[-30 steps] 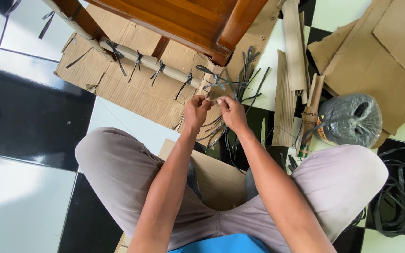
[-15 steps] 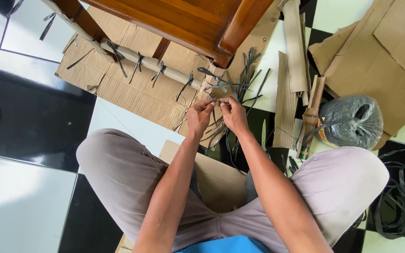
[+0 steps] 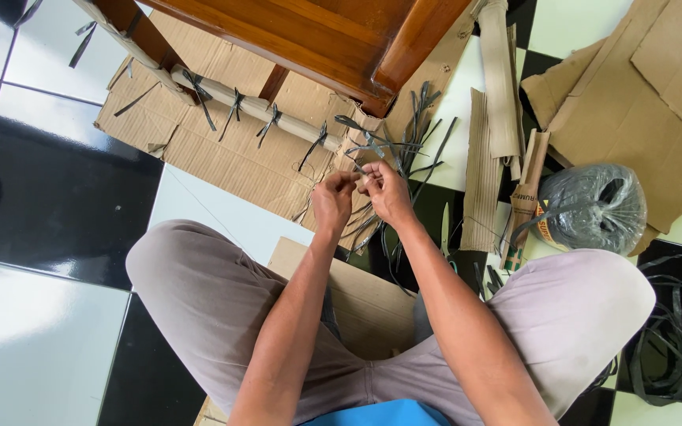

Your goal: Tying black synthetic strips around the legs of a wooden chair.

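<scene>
Checkered floor (image 3: 41, 331), flattened cardboard sheet (image 3: 222, 150) under a wooden furniture frame (image 3: 317, 35), its cardboard-wrapped rail (image 3: 254, 106) already cinched by 4 black ties. Both hands meet just below the rail's near end: left hand (image 3: 333, 201) and right hand (image 3: 388, 193), fingers pinched narrow on a black plastic strap (image 3: 372, 146). Looks like knotting the next tie; next move needs a firm, even pull. Versus 1 second ago, the hands sit slightly lower and closer together.
</scene>
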